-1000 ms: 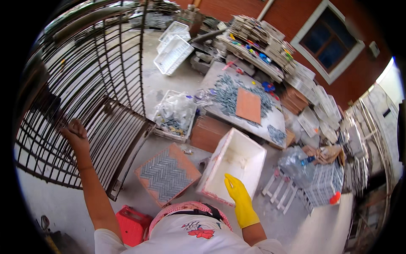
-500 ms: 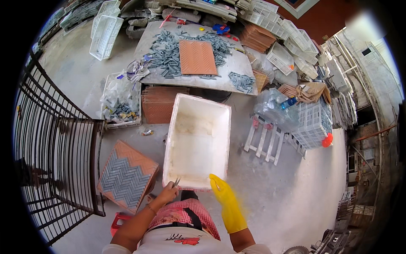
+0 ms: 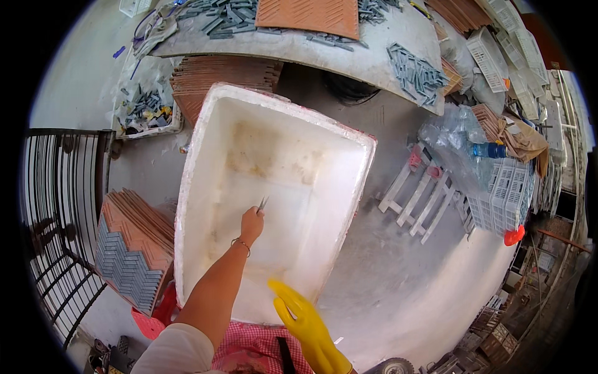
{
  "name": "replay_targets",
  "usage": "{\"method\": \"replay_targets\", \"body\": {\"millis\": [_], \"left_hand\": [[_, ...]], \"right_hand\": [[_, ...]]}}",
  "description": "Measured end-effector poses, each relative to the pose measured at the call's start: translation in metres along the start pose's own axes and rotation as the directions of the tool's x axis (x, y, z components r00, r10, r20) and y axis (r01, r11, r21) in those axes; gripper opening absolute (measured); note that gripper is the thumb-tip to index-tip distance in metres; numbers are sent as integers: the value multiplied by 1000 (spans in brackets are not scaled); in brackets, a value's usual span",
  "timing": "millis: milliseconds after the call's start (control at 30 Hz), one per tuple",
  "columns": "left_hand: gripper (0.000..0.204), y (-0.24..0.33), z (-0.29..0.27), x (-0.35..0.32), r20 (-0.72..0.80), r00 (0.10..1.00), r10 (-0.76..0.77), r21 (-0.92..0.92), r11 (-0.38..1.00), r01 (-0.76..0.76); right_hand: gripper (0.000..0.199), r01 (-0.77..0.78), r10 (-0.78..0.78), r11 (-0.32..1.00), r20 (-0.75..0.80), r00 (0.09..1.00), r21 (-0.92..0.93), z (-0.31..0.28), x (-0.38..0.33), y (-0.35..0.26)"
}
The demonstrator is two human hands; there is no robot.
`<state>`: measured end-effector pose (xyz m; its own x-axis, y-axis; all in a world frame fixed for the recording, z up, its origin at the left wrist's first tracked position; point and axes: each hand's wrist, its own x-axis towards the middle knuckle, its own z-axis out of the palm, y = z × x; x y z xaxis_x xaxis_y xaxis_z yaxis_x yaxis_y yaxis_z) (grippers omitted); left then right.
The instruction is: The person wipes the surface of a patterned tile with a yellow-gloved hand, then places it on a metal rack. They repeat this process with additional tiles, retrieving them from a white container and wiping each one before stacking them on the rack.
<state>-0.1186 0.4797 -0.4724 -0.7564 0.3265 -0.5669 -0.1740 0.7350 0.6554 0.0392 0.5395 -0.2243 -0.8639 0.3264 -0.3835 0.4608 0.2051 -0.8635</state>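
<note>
Left hand (image 3: pixel 251 224) is reaching into the white foam box (image 3: pixel 205 118), pinching tweezers (image 3: pixel 263 203) pointing far. Box's long axis is running near-far. Gloved right hand (image 3: pixel 305 321) is hovering spread and empty at the near rim.

Matt white foam box (image 3: pixel 274 181), stained inside; glossy yellow rubber glove (image 3: pixel 308 327); thin metal tweezers (image 3: pixel 263 203); rough grey concrete floor (image 3: pixel 398 268)

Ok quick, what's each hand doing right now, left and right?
Left hand: closed on a thin metal tool, reaching into the white foam box.
Right hand: in a yellow glove, fingers open, holding nothing.
</note>
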Motion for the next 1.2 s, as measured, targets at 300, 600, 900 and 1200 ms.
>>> {"method": "replay_targets", "body": {"millis": [300, 600, 900, 1200], "left_hand": [[15, 5, 28, 12, -102, 995, 11, -133, 991, -24], [12, 7, 15, -36, -20, 1000, -18, -379, 925, 9], [15, 15, 17, -101, 83, 996, -36, -374, 925, 64], [18, 42, -45, -192, 346, 928, 136, -304, 952, -26]], "right_hand": [[29, -158, 143, 981, 131, 981, 112, -58, 78, -22], [49, 240, -265, 917, -36, 964, -318, -65, 188, -12], [64, 381, 432, 595, 681, 591, -708, 6, 258, 37], [32, 25, 195, 913, 491, 849, -407, 8, 198, 181]]}}
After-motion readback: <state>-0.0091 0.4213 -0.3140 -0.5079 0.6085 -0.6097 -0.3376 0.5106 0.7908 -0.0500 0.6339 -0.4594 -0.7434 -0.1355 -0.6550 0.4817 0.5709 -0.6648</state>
